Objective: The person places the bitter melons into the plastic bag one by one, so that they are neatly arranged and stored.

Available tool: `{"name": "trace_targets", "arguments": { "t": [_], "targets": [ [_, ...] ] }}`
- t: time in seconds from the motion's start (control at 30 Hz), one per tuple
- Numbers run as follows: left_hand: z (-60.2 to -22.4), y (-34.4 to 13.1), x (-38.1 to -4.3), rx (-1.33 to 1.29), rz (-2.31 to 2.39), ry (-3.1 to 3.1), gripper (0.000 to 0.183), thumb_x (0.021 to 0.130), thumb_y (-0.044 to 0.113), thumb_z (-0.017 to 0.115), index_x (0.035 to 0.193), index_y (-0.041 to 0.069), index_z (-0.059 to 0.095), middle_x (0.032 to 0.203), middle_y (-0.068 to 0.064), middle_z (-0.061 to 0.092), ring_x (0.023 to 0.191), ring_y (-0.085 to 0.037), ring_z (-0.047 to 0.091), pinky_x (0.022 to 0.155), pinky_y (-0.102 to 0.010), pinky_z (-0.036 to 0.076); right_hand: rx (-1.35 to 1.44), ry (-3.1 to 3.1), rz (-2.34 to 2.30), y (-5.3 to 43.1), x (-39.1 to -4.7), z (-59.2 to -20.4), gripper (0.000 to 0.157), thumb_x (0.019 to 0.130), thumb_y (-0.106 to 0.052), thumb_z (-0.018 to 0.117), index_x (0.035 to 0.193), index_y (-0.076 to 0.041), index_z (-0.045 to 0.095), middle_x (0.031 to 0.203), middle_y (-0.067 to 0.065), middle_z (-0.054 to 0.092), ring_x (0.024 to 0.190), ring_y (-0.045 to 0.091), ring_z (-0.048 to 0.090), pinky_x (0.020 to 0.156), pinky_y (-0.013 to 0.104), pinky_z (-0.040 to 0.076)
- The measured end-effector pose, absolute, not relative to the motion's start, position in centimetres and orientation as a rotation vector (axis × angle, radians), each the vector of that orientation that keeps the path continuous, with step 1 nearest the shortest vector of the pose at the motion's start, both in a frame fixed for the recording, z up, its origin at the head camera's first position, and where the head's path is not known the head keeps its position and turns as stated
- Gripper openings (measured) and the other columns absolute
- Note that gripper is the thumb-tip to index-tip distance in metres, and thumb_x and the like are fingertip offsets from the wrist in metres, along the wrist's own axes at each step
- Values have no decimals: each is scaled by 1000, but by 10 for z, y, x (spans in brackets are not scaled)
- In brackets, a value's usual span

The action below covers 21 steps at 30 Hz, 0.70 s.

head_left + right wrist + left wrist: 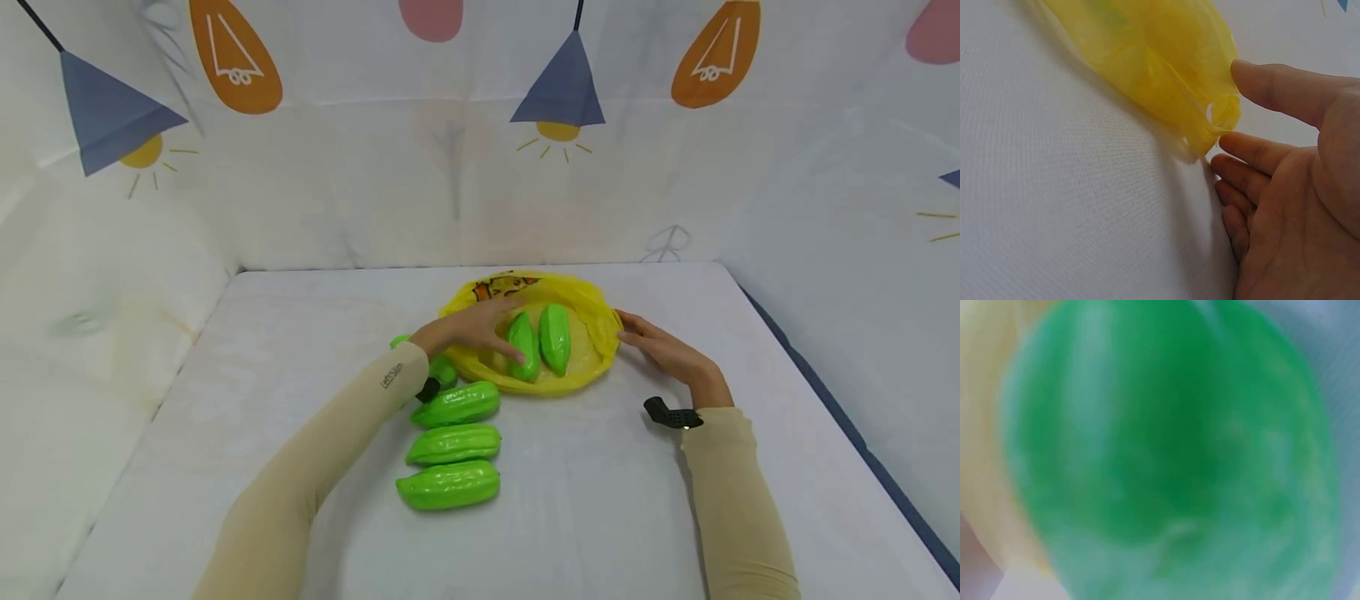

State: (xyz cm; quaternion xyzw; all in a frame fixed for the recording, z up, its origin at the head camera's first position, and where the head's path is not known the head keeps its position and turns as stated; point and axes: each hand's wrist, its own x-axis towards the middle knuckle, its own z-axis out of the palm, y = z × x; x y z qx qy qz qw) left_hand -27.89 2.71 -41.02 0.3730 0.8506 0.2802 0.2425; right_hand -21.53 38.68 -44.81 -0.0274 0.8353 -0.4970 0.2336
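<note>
Head view has the white table [585, 517] stretching before me, the yellow bag [596, 296] open-mouthed near its far edge. My left hand [480, 325] reaches over the bag's left side, fingers and thumb spread; my right [663, 346] touches its right rim, thumb apart from relaxed fingers. Two ridged green fruits [556, 337] lie inside; whether I touch the left one, I cannot tell. Three more [453, 444] lie in a column nearer me.

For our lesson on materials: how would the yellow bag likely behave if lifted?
The bag would probably sag and fold: its film looks thin and creased. The two green fruits inside might slide, since their skins look glossy.
</note>
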Motion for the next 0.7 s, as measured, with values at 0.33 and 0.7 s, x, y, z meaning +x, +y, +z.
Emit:
{"name": "trace_targets", "arguments": {
  "t": [0.33, 0.7],
  "targets": [
    [-396, -9, -260, 947, 1018, 2333, 99, 78, 45, 81, 157, 28, 23, 162, 5, 23, 146, -31, 29, 117, -52, 29, -91, 2308, -1344, 385, -217, -448, 82, 100, -48, 51, 159, -14, 5, 166, 11, 1, 151, 39, -4, 117, 67, 1],
    [-395, -62, -251, 937, 1100, 2392, 100, 76, 54, 79, 156, 25, 27, 162, 4, 25, 143, -36, 34, 115, -60, 27, -73, 2308, -1360, 385, -216, -455, 81, 99, -48, 51, 159, -14, 7, 166, 11, 2, 151, 38, -3, 117, 67, 1]
  ]
}}
